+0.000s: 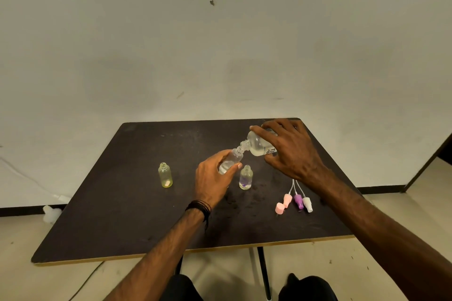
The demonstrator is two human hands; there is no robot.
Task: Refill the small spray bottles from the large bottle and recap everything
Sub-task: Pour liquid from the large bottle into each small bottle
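My right hand grips the large clear bottle, tipped sideways with its open neck pointing left and down. Its mouth meets the neck of a small clear spray bottle, which my left hand holds tilted above the table. Two more small bottles stand uncapped on the dark table: a yellowish one at the left and a clear one with a purple tint at its base just right of my left hand. Spray heads with tubes lie at the right: pink, purple and white.
A loose pink cap lies beside the spray heads. The table's front edge runs near my knees. A white wall stands behind the table. A white object sits on the floor at the left, by a cable.
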